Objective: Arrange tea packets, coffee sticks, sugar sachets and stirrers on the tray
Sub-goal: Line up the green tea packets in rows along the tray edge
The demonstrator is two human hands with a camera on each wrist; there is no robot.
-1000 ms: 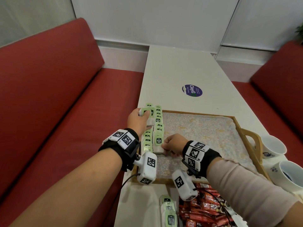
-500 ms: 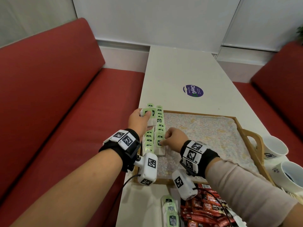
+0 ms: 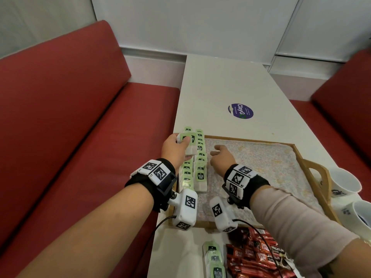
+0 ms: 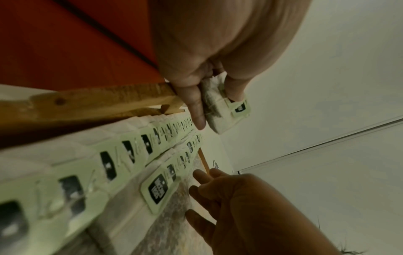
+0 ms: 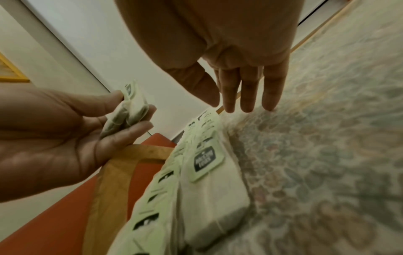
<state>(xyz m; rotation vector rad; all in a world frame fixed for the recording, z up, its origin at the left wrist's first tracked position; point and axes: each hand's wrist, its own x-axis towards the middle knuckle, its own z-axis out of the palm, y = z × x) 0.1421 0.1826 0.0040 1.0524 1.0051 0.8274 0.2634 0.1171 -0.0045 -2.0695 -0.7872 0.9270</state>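
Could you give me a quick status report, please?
Left hand holds tea bags; right hand open above tray. Nothing in the way.

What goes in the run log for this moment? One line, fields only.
left hand: holds tea bags | right hand: open, above tray cloth | tray: two tea bag rows along left edge

Green-tagged tea packets (image 3: 195, 167) lie in rows on tray (image 3: 313, 177).
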